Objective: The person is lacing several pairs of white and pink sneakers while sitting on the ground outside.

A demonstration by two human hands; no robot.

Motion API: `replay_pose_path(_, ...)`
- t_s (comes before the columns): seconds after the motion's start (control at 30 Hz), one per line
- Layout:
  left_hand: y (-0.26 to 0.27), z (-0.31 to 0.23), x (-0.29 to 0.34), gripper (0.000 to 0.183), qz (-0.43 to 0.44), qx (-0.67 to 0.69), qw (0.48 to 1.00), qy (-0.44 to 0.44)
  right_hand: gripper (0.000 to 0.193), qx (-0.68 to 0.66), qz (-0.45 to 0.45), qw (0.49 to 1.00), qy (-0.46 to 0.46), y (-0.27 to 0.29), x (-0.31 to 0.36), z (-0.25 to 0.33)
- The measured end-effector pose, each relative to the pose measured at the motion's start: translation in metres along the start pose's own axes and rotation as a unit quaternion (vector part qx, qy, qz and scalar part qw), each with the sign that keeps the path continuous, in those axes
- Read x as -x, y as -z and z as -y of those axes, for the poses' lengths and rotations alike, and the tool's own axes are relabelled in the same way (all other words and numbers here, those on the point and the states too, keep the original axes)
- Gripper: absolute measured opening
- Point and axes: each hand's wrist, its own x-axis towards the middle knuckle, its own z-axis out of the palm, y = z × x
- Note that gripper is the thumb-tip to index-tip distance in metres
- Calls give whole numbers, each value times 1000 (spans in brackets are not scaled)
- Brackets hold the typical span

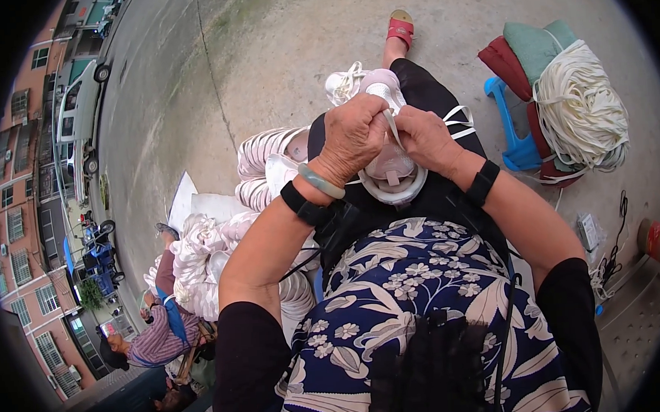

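Note:
A white and pale pink shoe (392,171) rests on my lap, its heel end toward me. Over its top opening both hands meet, fingers closed in a pinch. My left hand (353,139) grips a white shoelace (392,125), which runs between the two hands. My right hand (432,137) pinches the same lace close beside it. A loose loop of white lace (460,118) sticks out to the right of my right hand. Part of the shoe's front is hidden behind my hands. Just beyond its toe is another white shoe (342,84) with laces.
Stacked white-pink shoes (261,153) and more piled pale shoes (198,250) lie to my left. On the right sit a large white lace bundle (582,107), folded green cloth (534,46) and a blue plastic stool (519,147). Black scissors (615,254) lie lower right. Another person (161,338) sits at left.

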Motion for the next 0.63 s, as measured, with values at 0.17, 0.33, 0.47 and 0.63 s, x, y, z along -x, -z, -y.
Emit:
replay_pose_path(0.17,1,-2,-1,8,-13,3,1000,-8,12,-215,55,962,-159,-1,2,-9)
replay_pose_path(0.33,-5,-5,-3,9,-13,27,999,-13,13,-269,79,939,-199,-13,-1,-12)
replay_pose_path(0.47,-8,-7,-4,9,0,48,999,7,14,-262,40,949,-173,-18,2,-12)
replay_pose_path(0.63,1,-4,-1,10,56,24,998,22,20,-76,65,984,-150,-11,-1,-5)
